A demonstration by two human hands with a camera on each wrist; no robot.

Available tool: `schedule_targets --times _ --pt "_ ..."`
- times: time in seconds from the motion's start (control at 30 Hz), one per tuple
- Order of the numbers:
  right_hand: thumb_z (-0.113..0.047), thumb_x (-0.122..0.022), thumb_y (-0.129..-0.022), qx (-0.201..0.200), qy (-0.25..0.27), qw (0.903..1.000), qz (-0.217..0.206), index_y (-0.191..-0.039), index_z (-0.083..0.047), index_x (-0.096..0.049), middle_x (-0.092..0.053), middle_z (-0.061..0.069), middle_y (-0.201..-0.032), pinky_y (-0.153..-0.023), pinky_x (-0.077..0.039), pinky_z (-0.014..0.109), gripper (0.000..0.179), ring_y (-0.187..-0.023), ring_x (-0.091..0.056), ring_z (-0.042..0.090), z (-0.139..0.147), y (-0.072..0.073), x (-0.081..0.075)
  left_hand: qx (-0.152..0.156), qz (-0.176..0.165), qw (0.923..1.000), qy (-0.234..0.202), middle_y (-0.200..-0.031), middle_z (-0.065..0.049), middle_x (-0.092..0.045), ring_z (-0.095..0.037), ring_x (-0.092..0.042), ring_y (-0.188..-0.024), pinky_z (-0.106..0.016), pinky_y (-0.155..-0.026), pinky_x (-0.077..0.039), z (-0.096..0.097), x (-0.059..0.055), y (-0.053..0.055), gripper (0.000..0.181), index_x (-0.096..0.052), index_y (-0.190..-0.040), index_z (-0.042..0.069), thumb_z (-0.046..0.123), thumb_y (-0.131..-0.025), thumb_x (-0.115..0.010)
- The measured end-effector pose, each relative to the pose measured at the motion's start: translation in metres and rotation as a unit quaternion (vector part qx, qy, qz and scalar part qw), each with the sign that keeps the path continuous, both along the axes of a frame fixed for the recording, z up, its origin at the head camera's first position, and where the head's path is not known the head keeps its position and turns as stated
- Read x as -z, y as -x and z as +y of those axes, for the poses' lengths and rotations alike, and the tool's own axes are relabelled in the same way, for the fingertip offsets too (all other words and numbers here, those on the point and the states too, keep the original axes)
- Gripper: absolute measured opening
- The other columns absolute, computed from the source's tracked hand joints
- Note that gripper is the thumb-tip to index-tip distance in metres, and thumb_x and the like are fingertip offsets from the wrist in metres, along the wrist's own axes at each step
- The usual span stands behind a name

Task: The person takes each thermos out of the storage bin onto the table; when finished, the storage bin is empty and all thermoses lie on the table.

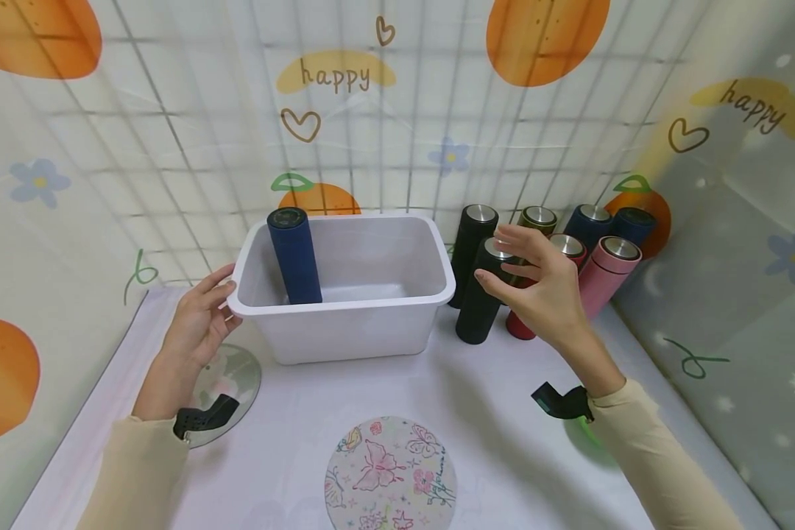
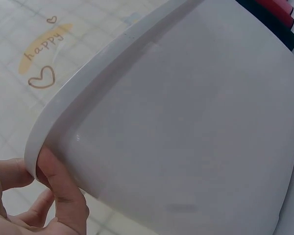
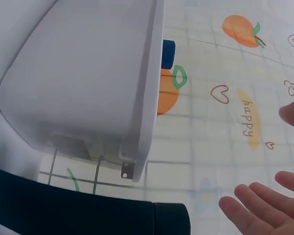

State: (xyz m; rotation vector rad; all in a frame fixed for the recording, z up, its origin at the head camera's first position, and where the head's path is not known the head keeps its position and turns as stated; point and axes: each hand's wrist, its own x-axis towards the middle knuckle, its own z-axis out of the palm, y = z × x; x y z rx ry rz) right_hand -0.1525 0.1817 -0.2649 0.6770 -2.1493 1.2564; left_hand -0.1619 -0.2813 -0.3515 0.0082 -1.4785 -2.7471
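A white plastic bin (image 1: pixel 351 331) stands on the table with one dark blue thermos bottle (image 1: pixel 296 258) leaning inside its left part. My left hand (image 1: pixel 199 316) pinches the bin's rim at the left end; in the left wrist view, thumb and finger (image 2: pixel 63 188) sit on either side of that rim. Over the bottles to the right of the bin, my right hand (image 1: pixel 546 287) hovers with fingers spread and nothing between them. Nearest to it is a black thermos bottle (image 1: pixel 478 316) with a steel-topped lid. The right wrist view shows a dark bottle (image 3: pixel 88 210) apart from the fingers.
Behind the right hand stand several more bottles, among them another black one (image 1: pixel 467 258), a pink one (image 1: pixel 603 276) and a red one (image 1: pixel 522 327). A round butterfly-patterned mat (image 1: pixel 391 471) lies in front; another round mat (image 1: pixel 245 375) is under the left wrist. A patterned curtain hangs behind.
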Motion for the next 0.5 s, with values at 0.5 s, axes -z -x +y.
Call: schedule_targets --times 0.5 --pt "0.004 -0.081 -0.08 -0.036 0.014 0.999 -0.023 -0.128 0.005 -0.058 -0.063 0.02 -0.127 -0.085 -0.054 0.053 0.054 -0.113 -0.063 0.037 -0.028 0.006 -0.012 0.005 0.003 0.9999 -0.013 -0.114 -0.007 -0.066 -0.018 -0.065 -0.086 -0.026 -0.062 -0.054 0.0 0.0 0.0 0.039 -0.052 -0.138 0.008 0.001 -0.1 -0.058"
